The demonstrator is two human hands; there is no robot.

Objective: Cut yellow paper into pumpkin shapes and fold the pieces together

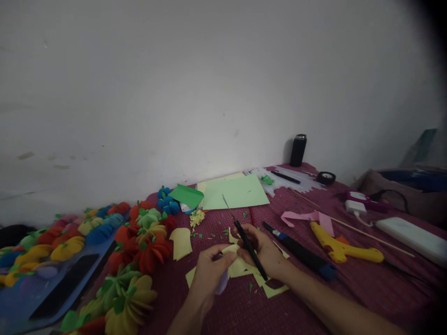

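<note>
My left hand (211, 270) is closed on a pale yellow paper piece (230, 253), with a light purple piece (222, 281) showing below its fingers. Slanting across my right hand (260, 251) is a slim black pen (249, 249), held in the fingers, its narrow end pointing away from me. The right fingertips also reach the edge of the yellow paper. Cut yellow sheets (275, 289) lie beneath both hands. To the left rests a stack of yellow pieces (182, 243), and small green scraps are strewn around.
Many colourful pumpkin-shaped pieces (153, 251) crowd the left side. Behind are a light green sheet (235, 191) and a black can-shaped container (298, 150). On the right lie a black-handled tool (303, 255), a yellow glue gun (344, 246), a pink strip (324, 222) and a white power bank (412, 237).
</note>
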